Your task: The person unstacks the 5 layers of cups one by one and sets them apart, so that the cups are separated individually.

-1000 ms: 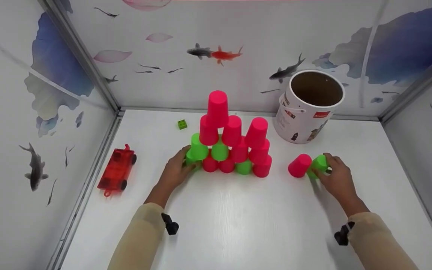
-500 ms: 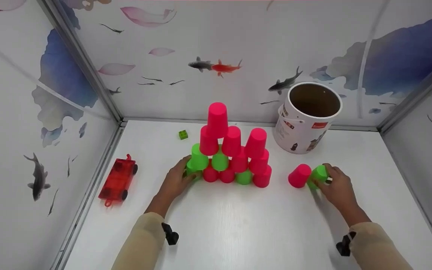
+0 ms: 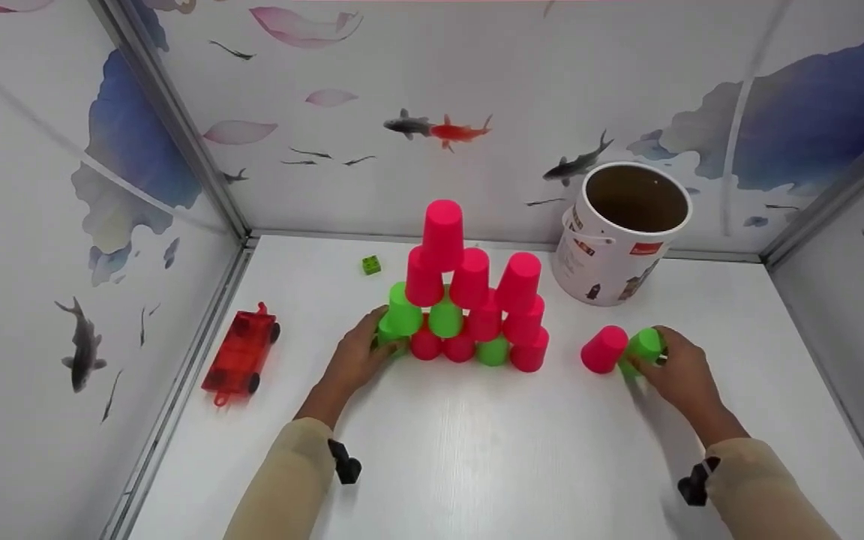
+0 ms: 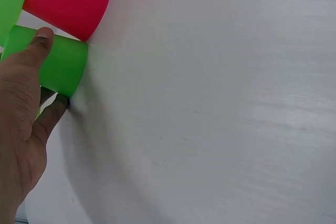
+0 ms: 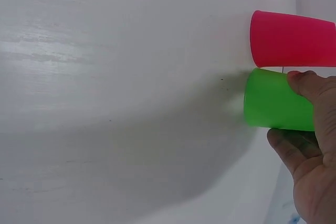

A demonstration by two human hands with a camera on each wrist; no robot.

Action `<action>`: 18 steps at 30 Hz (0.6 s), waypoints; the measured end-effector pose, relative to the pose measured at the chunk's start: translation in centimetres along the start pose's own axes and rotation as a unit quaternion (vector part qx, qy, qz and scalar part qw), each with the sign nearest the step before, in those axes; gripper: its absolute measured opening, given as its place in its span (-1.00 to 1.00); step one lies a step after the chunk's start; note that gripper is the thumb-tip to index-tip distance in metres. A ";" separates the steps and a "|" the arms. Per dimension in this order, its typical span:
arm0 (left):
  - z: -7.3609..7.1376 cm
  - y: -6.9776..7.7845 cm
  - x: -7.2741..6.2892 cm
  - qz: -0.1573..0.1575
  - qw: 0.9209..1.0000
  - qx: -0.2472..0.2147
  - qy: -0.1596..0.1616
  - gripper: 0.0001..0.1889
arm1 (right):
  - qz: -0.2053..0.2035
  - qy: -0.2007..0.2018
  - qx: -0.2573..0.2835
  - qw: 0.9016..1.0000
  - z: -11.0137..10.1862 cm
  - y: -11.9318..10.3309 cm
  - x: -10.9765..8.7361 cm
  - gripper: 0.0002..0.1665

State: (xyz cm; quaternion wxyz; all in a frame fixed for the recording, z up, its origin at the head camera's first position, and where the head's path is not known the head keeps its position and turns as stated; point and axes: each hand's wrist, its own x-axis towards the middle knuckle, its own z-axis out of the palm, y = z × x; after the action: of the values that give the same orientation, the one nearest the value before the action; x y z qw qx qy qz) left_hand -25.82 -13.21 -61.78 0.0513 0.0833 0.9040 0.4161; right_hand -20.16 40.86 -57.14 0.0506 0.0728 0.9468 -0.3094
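Observation:
Upside-down pink cups (image 3: 469, 279) and green cups (image 3: 446, 315) stand in a tiered pyramid, with a lone pink cup (image 3: 444, 234) on top at the left. My left hand (image 3: 357, 351) holds the green cup (image 4: 63, 64) at the bottom left corner, its thumb on the near side and fingers at the outer side. To the right of the pyramid, my right hand (image 3: 685, 367) grips another upside-down green cup (image 5: 275, 100) between thumb and fingers. Close beside that one stands a single pink cup (image 3: 604, 349), also upside down.
A white bucket (image 3: 597, 266) with a dark interior stands at the back right near the wall. On the left lies a red toy vehicle (image 3: 241, 352) with black wheels. A small green toy brick (image 3: 371, 264) sits behind the pyramid. Printed panels enclose the white table (image 3: 462, 465).
The head view has tilted upward, so the scene sits lower in it. Both hands stay on their green cups and the pyramid stands as before.

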 end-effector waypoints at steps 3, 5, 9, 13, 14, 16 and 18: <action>0.1 0.0 0.0 -0.001 1.000 -0.001 0.001 -0.21 | -0.013 0.002 -0.013 1.000 -0.1 0.1 -0.1 -0.03; 0.2 0.0 0.0 -0.002 1.000 -0.002 -0.001 -0.21 | -0.029 0.007 -0.027 0.999 -0.4 0.0 -0.2 0.06; 0.2 0.0 0.0 -0.008 1.000 -0.006 -0.004 -0.21 | -0.050 0.017 -0.054 0.997 -1.5 -0.5 -0.6 0.16; 0.1 0.0 0.0 -0.011 1.000 -0.002 -0.005 -0.21 | -0.077 0.063 -0.060 0.993 -2.9 -2.2 -0.7 0.00; 0.1 0.0 0.0 -0.012 1.000 0.000 -0.006 -0.20 | -0.086 0.077 -0.058 0.992 -3.2 -2.9 -0.7 -0.05; 0.0 0.1 0.0 -0.011 1.000 0.004 -0.006 -0.20 | -0.108 0.107 -0.051 0.987 -3.9 -4.6 -0.6 -0.12; 0.0 0.2 0.0 -0.012 1.000 0.002 -0.008 -0.21 | -0.125 0.125 -0.039 0.983 -4.6 -6.9 -0.4 -0.15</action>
State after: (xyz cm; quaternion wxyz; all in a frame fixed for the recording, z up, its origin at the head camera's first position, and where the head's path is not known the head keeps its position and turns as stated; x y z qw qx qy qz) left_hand -25.84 -13.04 -61.64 0.0634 0.0754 0.9055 0.4128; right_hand -21.19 38.05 -49.42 -0.1044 -0.0105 0.9586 -0.2646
